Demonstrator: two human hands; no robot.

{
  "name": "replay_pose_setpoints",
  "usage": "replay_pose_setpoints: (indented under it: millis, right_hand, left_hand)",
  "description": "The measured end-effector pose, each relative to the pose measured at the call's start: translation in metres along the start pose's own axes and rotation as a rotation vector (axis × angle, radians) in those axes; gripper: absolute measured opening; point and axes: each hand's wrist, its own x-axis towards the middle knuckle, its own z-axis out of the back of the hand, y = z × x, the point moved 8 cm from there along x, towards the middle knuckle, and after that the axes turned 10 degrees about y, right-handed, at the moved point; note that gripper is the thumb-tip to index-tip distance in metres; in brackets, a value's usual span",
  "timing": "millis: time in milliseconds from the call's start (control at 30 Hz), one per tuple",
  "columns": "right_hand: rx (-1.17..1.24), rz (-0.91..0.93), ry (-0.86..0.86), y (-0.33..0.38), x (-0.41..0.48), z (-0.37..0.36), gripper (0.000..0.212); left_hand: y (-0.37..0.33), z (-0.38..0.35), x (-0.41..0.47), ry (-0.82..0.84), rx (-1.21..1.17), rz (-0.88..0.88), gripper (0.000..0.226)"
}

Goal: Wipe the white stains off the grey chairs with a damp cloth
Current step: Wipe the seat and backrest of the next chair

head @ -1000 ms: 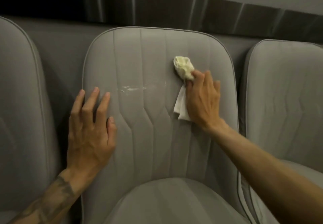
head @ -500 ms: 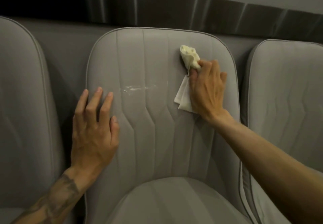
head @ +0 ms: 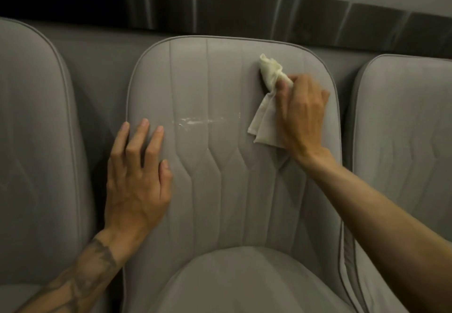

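Right hand (head: 302, 114) grips the cloth (head: 267, 102), running top to bottom on the chair (head: 232, 190); left hand (head: 137, 178) flat, stain (head: 198, 122) sideways.

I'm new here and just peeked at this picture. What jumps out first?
The white stain smeared across the middle chair's backrest jumps out first. Up to its right, the right hand grips a crumpled white cloth against the backrest, and the left hand rests flat on its left edge.

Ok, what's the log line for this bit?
right hand: holds cloth on chair | left hand: flat on chair | stain: not yet wiped
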Motion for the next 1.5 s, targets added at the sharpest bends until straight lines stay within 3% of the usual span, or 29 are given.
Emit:
replay_pose_setpoints:
  millis: [133,267,367,467,733,833,1000,1267,1367,1500]
  right_hand:
    - [0.078,0.028,-0.091,0.002,0.012,0.016,0.036]
    - [-0.104,-0.11,-0.099,-0.013,0.025,0.002,0.036]
    - [-0.012,-0.216,-0.173,-0.021,0.035,-0.003,0.031]
    - [-0.035,-0.087,-0.223,-0.012,0.026,-0.005,0.012]
    - [-0.193,0.031,-0.016,-0.007,0.022,-0.019,0.042]
    - [-0.16,0.011,0.048,-0.001,0.002,-0.024,0.04]
    - [-0.115,0.217,0.267,0.006,-0.065,-0.033,0.041]
    - [-0.063,0.031,-0.015,0.005,0.043,-0.021,0.034]
    - [-0.114,0.035,-0.005,0.006,0.013,-0.032,0.027]
    - [-0.205,0.24,0.153,0.009,-0.071,-0.049,0.027]
  left_hand:
    - [-0.001,0.0,0.0,-0.007,0.0,0.001,0.056]
    - [-0.001,0.0,0.0,-0.007,0.0,0.001,0.056]
    - [0.0,-0.001,0.0,-0.01,0.007,-0.007,0.055]
    - [-0.001,-0.001,0.0,-0.007,0.008,-0.007,0.056]
    - [0.0,0.0,-0.001,-0.008,-0.002,-0.006,0.054]
    - [0.0,-0.001,-0.001,-0.006,0.001,-0.006,0.055]
    - [0.0,-0.001,0.0,0.001,0.006,0.001,0.056]
    - [0.001,0.0,0.001,0.003,0.0,-0.003,0.056]
    - [0.0,0.0,0.0,0.0,-0.009,-0.009,0.056]
    - [0.001,-0.001,0.0,-0.003,-0.016,-0.009,0.056]
